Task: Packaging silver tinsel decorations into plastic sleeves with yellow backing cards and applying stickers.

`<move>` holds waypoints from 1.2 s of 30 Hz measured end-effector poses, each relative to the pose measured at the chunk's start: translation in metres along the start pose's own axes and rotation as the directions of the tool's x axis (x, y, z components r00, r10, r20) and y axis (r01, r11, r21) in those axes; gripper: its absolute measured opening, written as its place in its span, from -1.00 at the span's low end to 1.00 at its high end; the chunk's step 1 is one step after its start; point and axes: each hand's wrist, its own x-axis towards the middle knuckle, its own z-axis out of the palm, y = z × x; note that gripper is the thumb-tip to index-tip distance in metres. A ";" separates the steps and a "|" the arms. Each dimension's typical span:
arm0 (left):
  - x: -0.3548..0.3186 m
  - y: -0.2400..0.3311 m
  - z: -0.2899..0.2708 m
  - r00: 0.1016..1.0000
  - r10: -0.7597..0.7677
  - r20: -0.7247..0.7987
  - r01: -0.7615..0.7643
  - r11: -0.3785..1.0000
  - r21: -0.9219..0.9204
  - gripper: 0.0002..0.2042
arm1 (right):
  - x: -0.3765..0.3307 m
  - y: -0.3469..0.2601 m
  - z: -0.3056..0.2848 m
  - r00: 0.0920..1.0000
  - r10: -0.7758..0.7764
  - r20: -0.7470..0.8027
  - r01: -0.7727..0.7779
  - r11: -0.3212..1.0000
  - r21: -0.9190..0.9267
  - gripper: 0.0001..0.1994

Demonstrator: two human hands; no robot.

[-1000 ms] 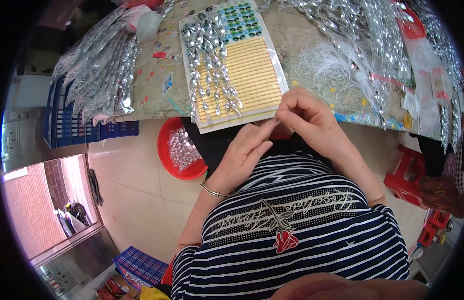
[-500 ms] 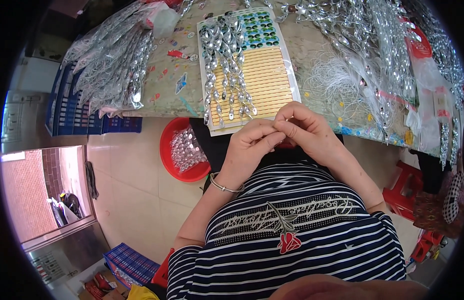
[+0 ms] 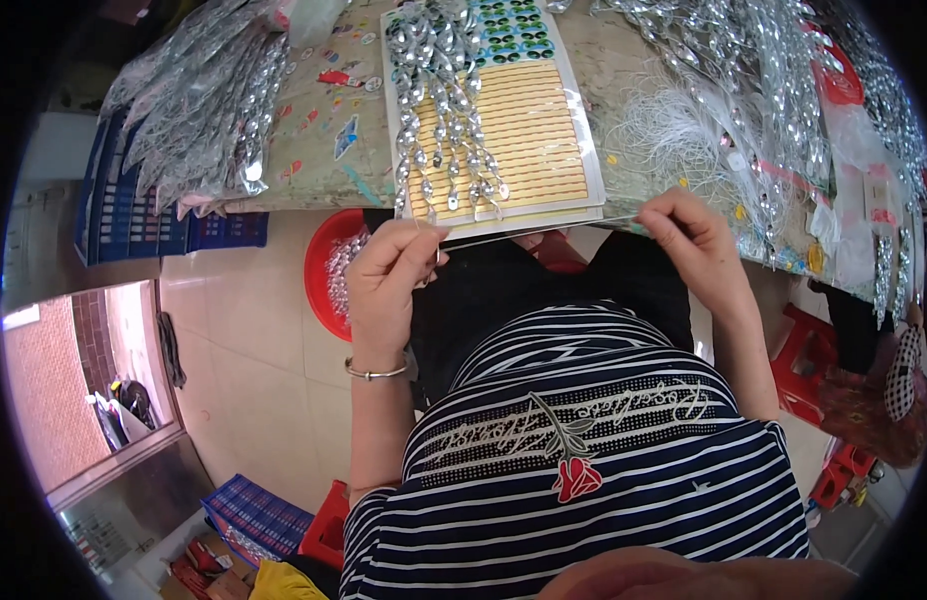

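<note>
A thin white string [image 3: 544, 234] is drawn out taut between my hands, just in front of the table edge. My left hand [image 3: 389, 285] pinches its left end between thumb and fingers; a small shiny bit shows by the fingertips, too small to name. On the right, my right hand [image 3: 692, 250] pinches the other end with thumb and forefinger. Beyond the string lies a board [image 3: 534, 130] with yellow rows and green printed shapes. Silver twisted strands with round shiny discs [image 3: 449, 150] lie over its left half, their tips near my left hand.
A bundle of silver strands in plastic [image 3: 209, 110] lies at the table's left, above a blue crate [image 3: 109, 200]. Loose white threads [image 3: 674, 135] and more silver strands [image 3: 774, 110] cover the right. A red basin [image 3: 322, 275] with shiny pieces is below; a red stool [image 3: 799, 370] stands right.
My hands have moved from close together to wide apart, left hand leftward and right hand rightward. The white string now shows stretched between them. The whole view has shifted slightly.
</note>
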 end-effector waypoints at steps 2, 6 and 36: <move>-0.002 0.002 -0.003 0.991 -0.099 0.094 0.082 0.982 0.171 -0.89 | 0.000 0.000 -0.005 0.996 0.003 -0.084 -0.001 1.000 0.022 -0.90; 0.000 -0.004 0.017 0.976 -0.010 0.217 -0.045 0.967 0.251 -0.89 | 0.003 -0.012 0.005 0.994 -0.092 -0.065 0.097 0.993 0.074 -0.90; -0.003 0.002 0.079 0.957 -0.092 0.274 0.085 0.996 0.037 -0.86 | 0.020 -0.018 0.020 0.998 0.067 0.020 -0.067 0.839 0.540 -0.90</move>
